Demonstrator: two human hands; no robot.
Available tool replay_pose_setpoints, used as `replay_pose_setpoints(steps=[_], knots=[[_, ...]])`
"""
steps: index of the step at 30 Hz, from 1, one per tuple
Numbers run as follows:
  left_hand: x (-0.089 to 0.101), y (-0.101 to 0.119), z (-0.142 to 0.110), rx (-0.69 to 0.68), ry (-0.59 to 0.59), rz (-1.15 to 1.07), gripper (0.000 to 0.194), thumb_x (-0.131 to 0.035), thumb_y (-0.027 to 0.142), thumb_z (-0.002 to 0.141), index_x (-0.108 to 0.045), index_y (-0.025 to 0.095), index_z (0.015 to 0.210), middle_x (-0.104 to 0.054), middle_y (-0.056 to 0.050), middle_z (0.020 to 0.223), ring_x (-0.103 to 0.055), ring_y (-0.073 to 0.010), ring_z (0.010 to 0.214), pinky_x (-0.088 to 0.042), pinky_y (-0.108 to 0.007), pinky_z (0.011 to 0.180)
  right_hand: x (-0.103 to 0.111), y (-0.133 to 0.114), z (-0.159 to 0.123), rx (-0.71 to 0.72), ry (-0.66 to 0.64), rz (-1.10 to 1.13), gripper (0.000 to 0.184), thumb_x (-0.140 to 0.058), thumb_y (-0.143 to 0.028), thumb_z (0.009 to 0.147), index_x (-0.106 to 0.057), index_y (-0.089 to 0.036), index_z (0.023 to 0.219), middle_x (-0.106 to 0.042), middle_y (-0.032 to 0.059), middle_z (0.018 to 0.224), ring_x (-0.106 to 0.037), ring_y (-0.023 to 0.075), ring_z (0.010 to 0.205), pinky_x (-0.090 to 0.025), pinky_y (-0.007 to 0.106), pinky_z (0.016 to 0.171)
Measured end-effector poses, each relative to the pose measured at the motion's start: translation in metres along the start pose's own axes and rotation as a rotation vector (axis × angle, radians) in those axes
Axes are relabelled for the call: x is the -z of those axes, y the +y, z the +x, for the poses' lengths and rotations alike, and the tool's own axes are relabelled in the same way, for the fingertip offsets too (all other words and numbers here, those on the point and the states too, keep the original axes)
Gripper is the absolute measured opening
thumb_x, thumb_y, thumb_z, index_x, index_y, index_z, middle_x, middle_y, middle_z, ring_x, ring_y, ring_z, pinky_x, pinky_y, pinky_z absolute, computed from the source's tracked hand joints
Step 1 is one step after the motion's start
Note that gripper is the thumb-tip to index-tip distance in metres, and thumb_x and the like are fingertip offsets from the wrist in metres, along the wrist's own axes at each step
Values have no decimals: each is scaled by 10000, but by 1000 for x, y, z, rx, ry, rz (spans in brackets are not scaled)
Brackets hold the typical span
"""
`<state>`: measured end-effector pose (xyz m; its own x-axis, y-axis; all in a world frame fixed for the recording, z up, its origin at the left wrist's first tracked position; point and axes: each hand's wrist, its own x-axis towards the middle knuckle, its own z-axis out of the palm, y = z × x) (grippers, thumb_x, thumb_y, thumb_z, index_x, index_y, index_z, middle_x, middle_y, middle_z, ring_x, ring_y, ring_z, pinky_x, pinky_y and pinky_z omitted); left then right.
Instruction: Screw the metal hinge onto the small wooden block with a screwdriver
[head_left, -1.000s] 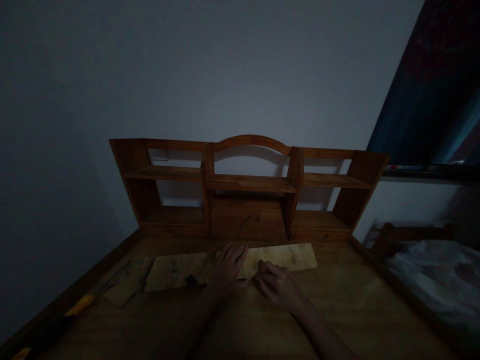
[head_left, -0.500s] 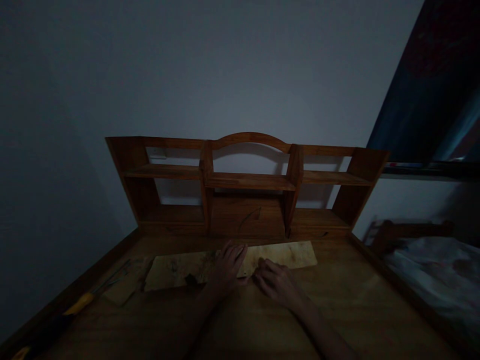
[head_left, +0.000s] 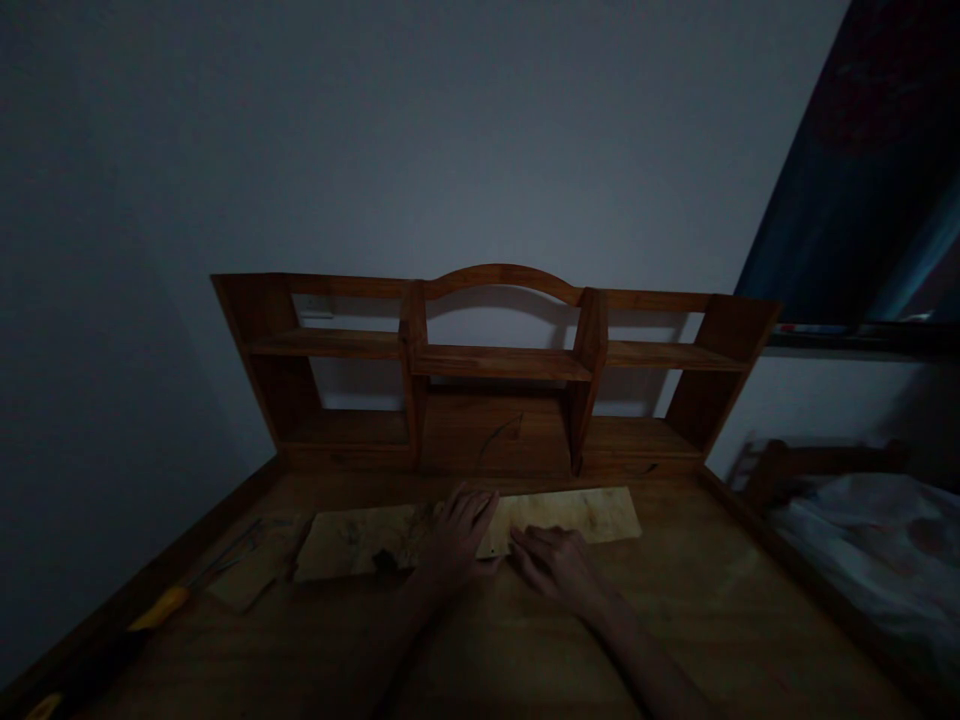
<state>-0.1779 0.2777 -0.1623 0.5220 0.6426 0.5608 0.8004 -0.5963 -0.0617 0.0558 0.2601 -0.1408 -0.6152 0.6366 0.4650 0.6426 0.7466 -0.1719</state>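
Note:
A long, pale wooden board (head_left: 559, 515) with dark stains, a ragged dark notch and a small hole lies across the desk in front of me. Across its middle, my left hand (head_left: 454, 535) grips it, fingers together over the top and thumb at the near edge. Just to the right, my right hand (head_left: 559, 562) rests at the board's near edge. Its fingers are bunched, with the tips against the wood; whether something small is between them is hidden in the dim light.
Wooden shelves (head_left: 501, 362) stand at the back of the desk (head_left: 480, 660). On the left lie a yellow-and-black handled tool (head_left: 161, 607) and a thin wood piece (head_left: 244, 580). Raised edges run along both sides. A plastic-covered bundle (head_left: 870, 540) sits beyond the right edge.
The board has shifted slightly to the right, and my left hand has moved a little with it. My right fingers lie flatter and closer together on the near edge.

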Motion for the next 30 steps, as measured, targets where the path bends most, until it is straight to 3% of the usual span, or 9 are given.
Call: replay_pose_setpoints(steps=[7, 11, 19, 22, 26, 30], knots=[[-1, -1, 0, 44, -23, 3, 931, -656, 521, 775, -248, 158, 1529, -505, -150, 1378, -436, -339, 1285, -244, -565, 1129, -1, 1, -1, 34, 30, 1, 245, -478, -223, 944, -667, -234, 1100, -707, 32, 967, -675, 149, 784, -486, 261, 729], [7, 1, 6, 13, -2, -21, 956, -653, 491, 783, -190, 152, 1548, -518, -142, 1357, -472, -306, 1255, -201, -543, 1167, 4, -3, 2, 56, 135, 21, 315, -462, -216, 956, -612, -216, 1233, -708, 61, 1063, -683, 157, 832, -510, 271, 749], [8, 7, 1, -65, -8, -40, 928, -674, 516, 785, -230, 216, 1542, -514, -122, 1372, -438, -313, 1295, -223, -552, 1162, 10, -2, -3, 55, 318, -24, 398, -465, -198, 945, -548, -208, 1335, -690, 70, 918, -644, 158, 722, -505, 274, 670], [2, 8, -2, -49, -36, -85, 945, -711, 517, 745, -267, 231, 1529, -504, -112, 1382, -417, -325, 1313, -260, -538, 1148, 5, 1, -4, 55, 356, -108, 383, -488, -227, 930, -587, -217, 1300, -667, 100, 969, -626, 209, 822, -513, 337, 728], [-2, 8, -2, 28, -55, -200, 956, -761, 479, 689, -321, 235, 1502, -514, -107, 1377, -433, -319, 1299, -311, -509, 1130, -4, 2, 0, 22, 276, -138, 396, -467, -250, 943, -566, -211, 1325, -632, 119, 1082, -590, 250, 970, -513, 415, 837], [-8, 9, -2, 109, -25, -263, 974, -764, 401, 672, -294, 261, 1514, -513, -98, 1391, -447, -309, 1293, -331, -495, 1124, -17, 5, 4, -41, 209, -145, 457, -420, -242, 973, -466, -187, 1424, -556, 127, 1327, -516, 265, 1206, -454, 466, 1022]])
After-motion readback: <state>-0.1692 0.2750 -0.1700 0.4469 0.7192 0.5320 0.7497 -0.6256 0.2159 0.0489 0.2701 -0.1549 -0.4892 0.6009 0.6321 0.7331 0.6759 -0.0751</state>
